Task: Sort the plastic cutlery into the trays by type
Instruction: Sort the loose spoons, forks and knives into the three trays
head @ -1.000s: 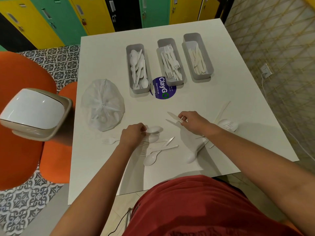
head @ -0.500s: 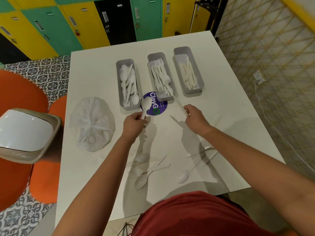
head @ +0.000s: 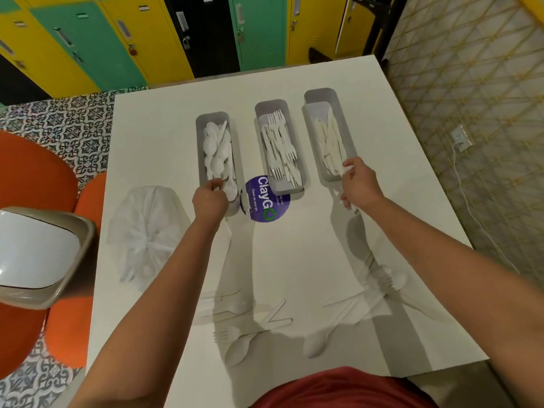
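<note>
Three grey trays stand side by side at mid-table: a spoon tray (head: 199, 142), a fork tray (head: 270, 105) and a knife tray (head: 319, 95), each with several white pieces inside. My left hand (head: 209, 200) grips a white spoon (head: 231, 188), whose bowl lies over the near end of the spoon tray. My right hand (head: 358, 184) pinches a white knife (head: 348, 203) at the near end of the knife tray. Loose cutlery lies near the front edge, among it a spoon (head: 238, 351), another spoon (head: 316, 346) and a fork (head: 222, 335).
A knotted clear plastic bag (head: 147, 231) lies left of the trays. A round blue ClayGo sticker (head: 266, 201) sits between the spoon and fork trays. A bin with a white lid (head: 38, 254) and orange seats (head: 35, 178) stand off the table's left edge.
Both hands have moved away from me to the trays: the left with the spoon to the spoon tray's near end, the right with the knife to the knife tray's near end.
</note>
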